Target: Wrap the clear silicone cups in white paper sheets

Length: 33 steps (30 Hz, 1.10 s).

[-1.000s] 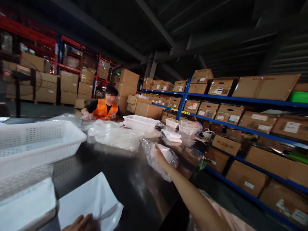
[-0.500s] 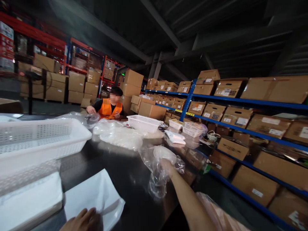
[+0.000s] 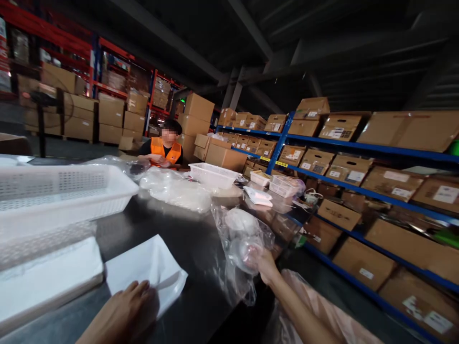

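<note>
Left hand (image 3: 125, 303) is laid on white sheet (image 3: 151, 263), spread toward its 1 o'clock; finger closure can't be told. Whitish round item (image 3: 239, 219) is seen at 11 o'clock from right hand (image 3: 266, 266); clear plastic item (image 3: 241, 253), at its 10 o'clock, is gripped.

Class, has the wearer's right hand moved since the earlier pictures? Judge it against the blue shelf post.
Yes. Against the blue shelf post, the right hand has moved lower in the picture and rightward, back toward the wearer.
</note>
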Tool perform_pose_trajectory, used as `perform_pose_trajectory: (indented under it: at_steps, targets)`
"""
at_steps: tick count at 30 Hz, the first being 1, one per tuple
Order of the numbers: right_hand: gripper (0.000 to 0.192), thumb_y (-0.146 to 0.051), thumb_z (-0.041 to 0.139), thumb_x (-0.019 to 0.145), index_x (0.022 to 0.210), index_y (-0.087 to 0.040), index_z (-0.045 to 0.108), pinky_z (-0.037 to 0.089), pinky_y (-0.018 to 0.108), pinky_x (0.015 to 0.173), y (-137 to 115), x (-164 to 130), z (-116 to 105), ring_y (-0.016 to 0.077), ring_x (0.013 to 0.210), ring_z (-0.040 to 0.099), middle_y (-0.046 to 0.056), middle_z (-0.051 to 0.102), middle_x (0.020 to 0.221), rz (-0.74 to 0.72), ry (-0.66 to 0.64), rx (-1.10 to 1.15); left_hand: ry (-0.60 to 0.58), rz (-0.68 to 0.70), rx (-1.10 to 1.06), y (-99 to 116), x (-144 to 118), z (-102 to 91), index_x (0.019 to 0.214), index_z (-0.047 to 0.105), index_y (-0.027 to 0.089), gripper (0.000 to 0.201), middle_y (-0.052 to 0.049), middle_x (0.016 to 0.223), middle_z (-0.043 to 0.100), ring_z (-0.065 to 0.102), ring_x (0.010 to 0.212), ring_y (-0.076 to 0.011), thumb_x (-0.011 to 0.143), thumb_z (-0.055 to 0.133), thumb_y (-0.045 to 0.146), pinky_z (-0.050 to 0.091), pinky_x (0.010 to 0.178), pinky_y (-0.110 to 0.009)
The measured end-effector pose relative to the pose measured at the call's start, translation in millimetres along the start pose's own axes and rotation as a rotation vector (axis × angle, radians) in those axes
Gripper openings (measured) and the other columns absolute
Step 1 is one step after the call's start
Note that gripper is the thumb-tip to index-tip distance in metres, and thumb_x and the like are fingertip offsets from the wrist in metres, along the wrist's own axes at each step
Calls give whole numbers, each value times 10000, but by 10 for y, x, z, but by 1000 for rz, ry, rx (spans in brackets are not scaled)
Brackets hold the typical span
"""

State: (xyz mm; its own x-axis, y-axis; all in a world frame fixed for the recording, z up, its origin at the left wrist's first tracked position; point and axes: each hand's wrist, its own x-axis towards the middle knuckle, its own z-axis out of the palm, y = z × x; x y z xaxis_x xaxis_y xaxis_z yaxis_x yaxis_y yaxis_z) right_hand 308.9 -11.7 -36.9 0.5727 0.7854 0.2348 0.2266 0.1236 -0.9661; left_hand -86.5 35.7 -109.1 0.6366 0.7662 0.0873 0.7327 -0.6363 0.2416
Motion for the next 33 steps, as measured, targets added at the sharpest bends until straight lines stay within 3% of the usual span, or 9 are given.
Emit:
perform_pose_trajectory:
  at_steps: [3,6,8,11,14,18,25,29,33]
  targets:
    - [570,-654,629,651,940,-163,656,589,413,660,89,-336,-116,257,746,692,93,712,874,-66,206,66,-102,-25,56,45,-7,-60,1188,632,169,447,-130,1182,627,597,1039,-272,814,399,94,493,893,-392]
    - [350,-500,554,828,1013,-228,674,573,436,844,197,-634,-111,273,975,674,82,714,1025,-422,177,-145,-89,-26,95,87,-41,-118,1193,629,171,473,-138,1190,614,591,1043,-287,819,363,55,503,871,-425]
    - [208,-370,550,865,927,-263,717,562,417,895,256,-765,36,263,1011,672,50,737,971,-720,-128,-355,-65,-24,130,101,-74,-162,1177,633,171,464,-138,1177,614,590,1026,-299,821,361,48,510,833,-448]
    - [263,-219,466,922,937,-225,728,534,360,950,273,-816,412,217,1086,644,48,744,994,-1003,-693,-535,-47,-36,173,92,-114,-234,1144,636,150,415,-136,1128,624,588,994,-301,851,354,67,513,781,-446]
    - [298,-192,417,958,1094,-148,679,505,345,979,193,-755,699,199,1118,623,105,710,1102,-1104,-891,-624,-60,-32,168,56,-123,-265,1134,632,153,387,-130,1130,620,581,1004,-278,861,371,70,506,790,-410]
    - [271,-211,473,950,1147,-164,651,501,323,985,3,-679,692,184,1111,628,98,700,1129,-1060,-817,-630,-42,-33,149,23,-113,-224,1169,615,173,413,-126,1179,603,574,1031,-267,848,386,51,493,825,-411]
    - [483,-10,298,876,1219,-152,607,491,420,1013,-166,-267,419,205,1211,555,112,665,1197,-1324,-465,-804,-12,-23,150,69,-136,-239,1142,635,157,401,-129,1137,622,584,1009,-291,858,368,61,497,813,-440]
    - [379,-51,372,891,1083,-160,680,533,356,948,-116,-103,472,207,1071,649,99,716,1083,-1217,-521,-930,-29,-24,126,98,-144,-297,1123,645,144,421,-136,1146,621,581,1017,-290,844,347,42,493,832,-445]
    - [261,-52,497,839,890,-180,719,573,262,749,-92,-236,674,192,749,712,53,749,805,-1110,-629,-1066,-34,-26,117,98,-141,-296,1110,645,133,425,-133,1144,619,575,1022,-305,832,339,36,492,831,-463]
